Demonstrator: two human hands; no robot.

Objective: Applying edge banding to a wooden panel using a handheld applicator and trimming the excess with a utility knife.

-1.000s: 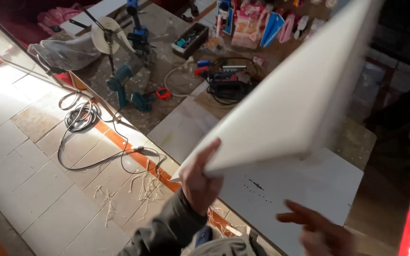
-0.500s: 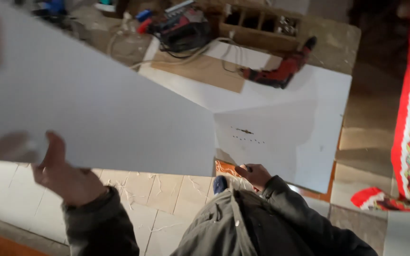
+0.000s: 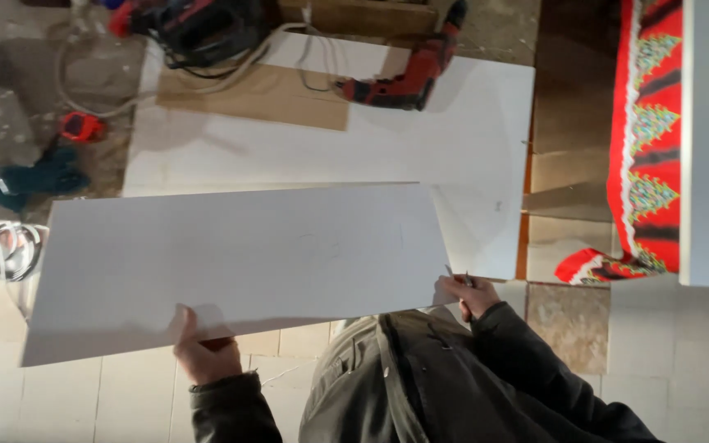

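Large white flat rectangular panel: held level above white board, left hand clamped on near edge, right hand gripping corner (pencil apparently included). Judged stiff, light, awkward; opposite-edge hold advisable.

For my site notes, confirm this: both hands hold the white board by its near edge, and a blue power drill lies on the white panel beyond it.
One detail is wrong: the power drill is red, not blue, as the head view shows. The left hand and right hand do hold the white board by its near edge, above the white panel.
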